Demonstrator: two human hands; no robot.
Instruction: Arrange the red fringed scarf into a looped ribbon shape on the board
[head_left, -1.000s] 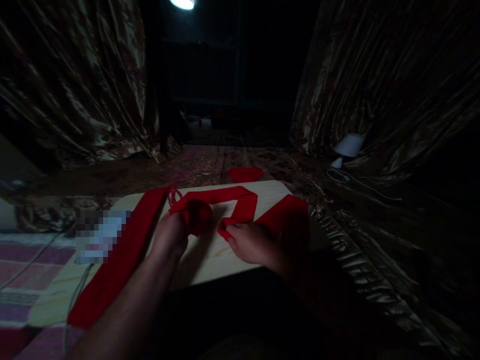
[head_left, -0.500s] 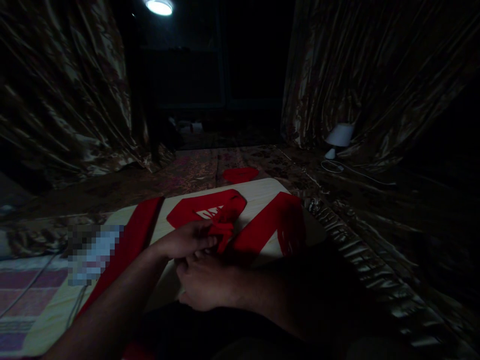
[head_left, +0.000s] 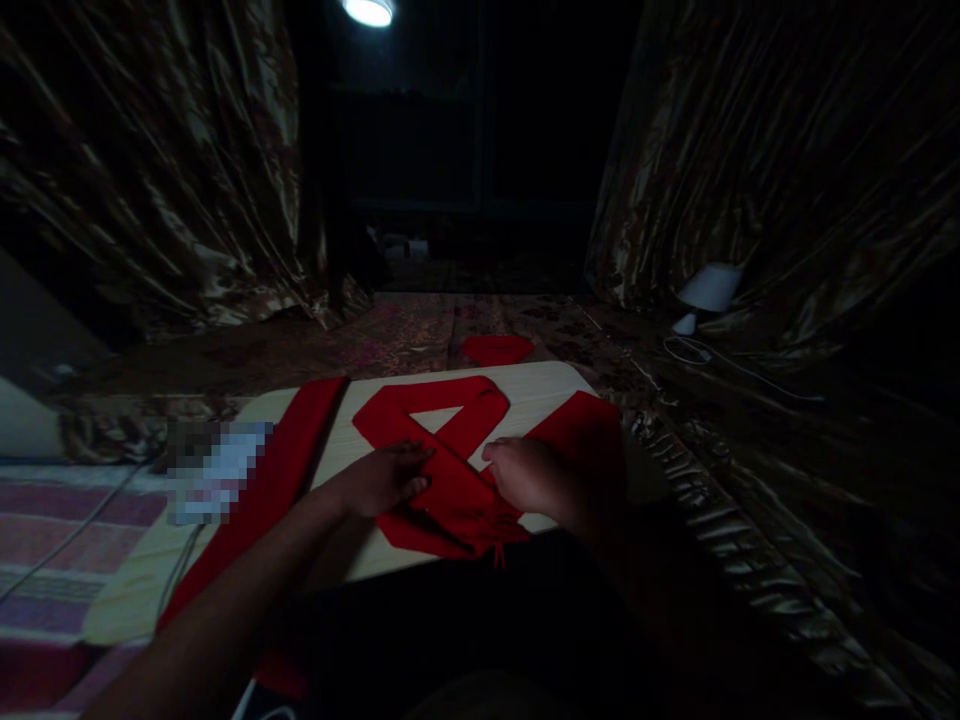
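A red fringed scarf (head_left: pixel 465 420) lies looped and crossed over itself on a pale wooden low table (head_left: pixel 345 455), its fringe near the front edge. My left hand (head_left: pixel 386 478) rests on the loop's left side, fingers stretched out and apart over the cloth. On the right, my right hand (head_left: pixel 529 480) has its fingers curled closed at the scarf's edge, pinching the cloth; part of the grip is hidden. A wide red fabric section (head_left: pixel 581 440) spreads beyond it; whether it joins the loop I cannot tell. Another red cloth strip (head_left: pixel 300 450) runs along the table's left side.
A red piece (head_left: pixel 496 348) lies beyond the table's far edge on patterned cloth. A blurred pale patch (head_left: pixel 221 470) is at the left. A small white lamp (head_left: pixel 709 290) with a cord stands far right. Patterned curtains (head_left: pixel 225 180) flank a dark window.
My hands, close together on bunched red cloth before, are now apart, the right one shifted right. The scarf has been laid flatter, crossing nearer me. The view has shifted slightly left.
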